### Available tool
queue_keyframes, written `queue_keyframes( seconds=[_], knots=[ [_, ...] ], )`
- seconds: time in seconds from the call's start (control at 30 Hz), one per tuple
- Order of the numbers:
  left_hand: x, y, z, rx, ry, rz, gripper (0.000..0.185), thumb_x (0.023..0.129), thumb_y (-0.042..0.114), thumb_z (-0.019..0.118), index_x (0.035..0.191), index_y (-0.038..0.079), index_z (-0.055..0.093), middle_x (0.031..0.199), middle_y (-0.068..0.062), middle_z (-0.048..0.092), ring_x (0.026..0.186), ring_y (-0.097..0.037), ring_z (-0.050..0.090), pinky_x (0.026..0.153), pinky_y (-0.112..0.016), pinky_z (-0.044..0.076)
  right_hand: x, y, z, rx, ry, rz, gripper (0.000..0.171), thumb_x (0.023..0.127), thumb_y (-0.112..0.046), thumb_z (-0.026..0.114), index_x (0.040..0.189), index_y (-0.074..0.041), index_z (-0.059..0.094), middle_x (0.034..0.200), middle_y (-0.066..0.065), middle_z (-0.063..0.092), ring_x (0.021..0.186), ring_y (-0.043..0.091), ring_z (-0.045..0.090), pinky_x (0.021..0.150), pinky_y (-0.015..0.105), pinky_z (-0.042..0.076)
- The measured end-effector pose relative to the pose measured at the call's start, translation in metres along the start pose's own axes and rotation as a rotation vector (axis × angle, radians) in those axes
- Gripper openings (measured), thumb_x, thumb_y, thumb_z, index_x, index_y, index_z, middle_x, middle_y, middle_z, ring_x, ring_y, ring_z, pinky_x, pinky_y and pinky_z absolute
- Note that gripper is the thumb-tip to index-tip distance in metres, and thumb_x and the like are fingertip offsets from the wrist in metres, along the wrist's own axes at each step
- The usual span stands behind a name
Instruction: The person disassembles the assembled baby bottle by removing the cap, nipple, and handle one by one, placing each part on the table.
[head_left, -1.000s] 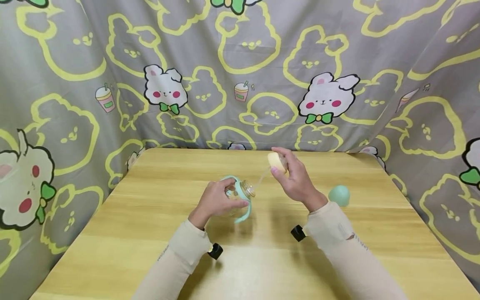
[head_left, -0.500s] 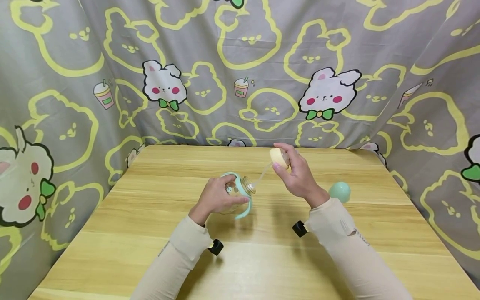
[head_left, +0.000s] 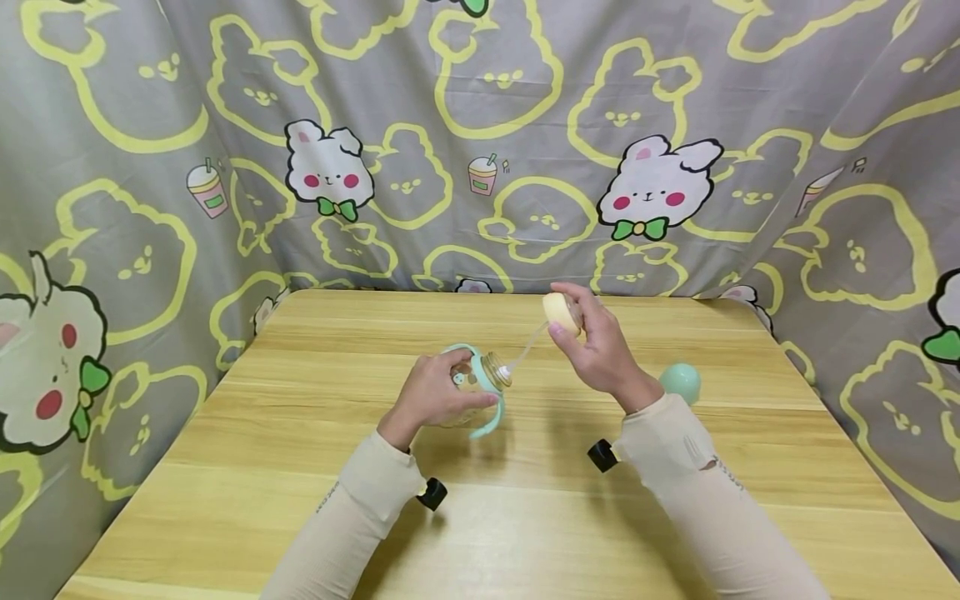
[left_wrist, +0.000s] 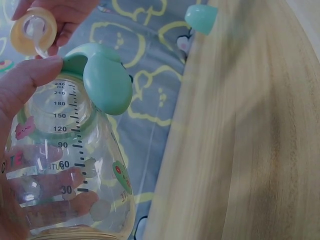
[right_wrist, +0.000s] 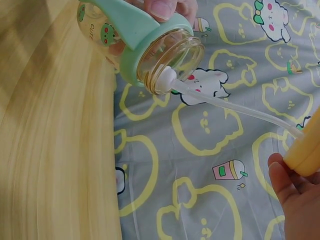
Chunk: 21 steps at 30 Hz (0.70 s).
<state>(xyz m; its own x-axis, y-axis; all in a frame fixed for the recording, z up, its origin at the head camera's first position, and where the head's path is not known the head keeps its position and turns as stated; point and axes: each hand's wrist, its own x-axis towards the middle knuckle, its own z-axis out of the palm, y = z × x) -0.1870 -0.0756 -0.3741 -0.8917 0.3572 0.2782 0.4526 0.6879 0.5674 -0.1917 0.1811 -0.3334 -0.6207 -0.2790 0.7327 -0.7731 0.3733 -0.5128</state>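
Left hand (head_left: 435,398) wraps curled fingers round the clear baby bottle (head_left: 472,385), held tilted above the tabletop (head_left: 300,467) centre, open neck toward the right. Bottle appears empty; only the straw's weighted tip (right_wrist: 166,77) sits at its mouth. Right hand (head_left: 600,354) pinches the yellow nipple lid (head_left: 561,312), thin soft straw (head_left: 525,348) trailing. Judged light, smooth, somewhat slippery; best gripped at body or mint handles (head_left: 489,414). Mint cap (head_left: 680,382) lies near the right edge.

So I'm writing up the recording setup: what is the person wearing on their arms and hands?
Both arms are in long, close-fitting cream sleeves down to the wrists, with small dark lettering near the cuffs. The left hand and right hand are bare, no gloves. A small black camera unit sits under each wrist.
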Motion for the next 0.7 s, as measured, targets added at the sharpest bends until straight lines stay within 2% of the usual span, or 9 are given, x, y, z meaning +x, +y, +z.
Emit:
queue_keyframes(
  seconds=[0.2,0.37,0.53,0.7],
  knots=[
    [0.001,-0.001,0.001,0.006,-0.013,-0.001,0.049,0.068,0.05,0.082,0.097,0.014,0.065,0.089,0.003,0.067,0.08,-0.019,0.063,0.072,-0.035,0.05,0.0,0.0,-0.002,0.01,-0.002,-0.003,0.048,0.087,0.003,0.057,0.134,0.004,0.045,0.084,0.012,0.054,0.075,0.02,0.048,0.059,0.028,0.043],
    [0.001,-0.001,0.002,0.01,-0.013,0.001,0.05,0.068,0.049,0.083,0.096,0.012,0.065,0.088,0.003,0.067,0.075,-0.015,0.06,0.071,-0.034,0.049,-0.001,0.001,-0.004,0.037,0.001,-0.009,0.047,0.089,0.0,0.057,0.135,0.001,0.046,0.085,0.01,0.054,0.074,0.018,0.048,0.06,0.026,0.044],
    [0.0,-0.001,0.002,0.012,-0.005,0.007,0.048,0.067,0.048,0.083,0.094,0.013,0.064,0.087,0.004,0.066,0.071,-0.012,0.057,0.069,-0.033,0.048,0.0,-0.005,-0.004,0.014,0.003,-0.004,0.047,0.087,0.005,0.057,0.133,0.007,0.045,0.083,0.013,0.051,0.069,0.016,0.048,0.059,0.025,0.043],
    [0.0,-0.001,0.001,0.012,-0.002,0.007,0.048,0.067,0.049,0.084,0.094,0.015,0.064,0.088,0.004,0.067,0.075,-0.014,0.06,0.07,-0.034,0.049,0.006,-0.031,-0.009,0.003,0.008,-0.023,0.044,0.084,0.009,0.055,0.126,0.016,0.044,0.081,0.016,0.05,0.07,0.017,0.047,0.06,0.024,0.041]
  ],
)
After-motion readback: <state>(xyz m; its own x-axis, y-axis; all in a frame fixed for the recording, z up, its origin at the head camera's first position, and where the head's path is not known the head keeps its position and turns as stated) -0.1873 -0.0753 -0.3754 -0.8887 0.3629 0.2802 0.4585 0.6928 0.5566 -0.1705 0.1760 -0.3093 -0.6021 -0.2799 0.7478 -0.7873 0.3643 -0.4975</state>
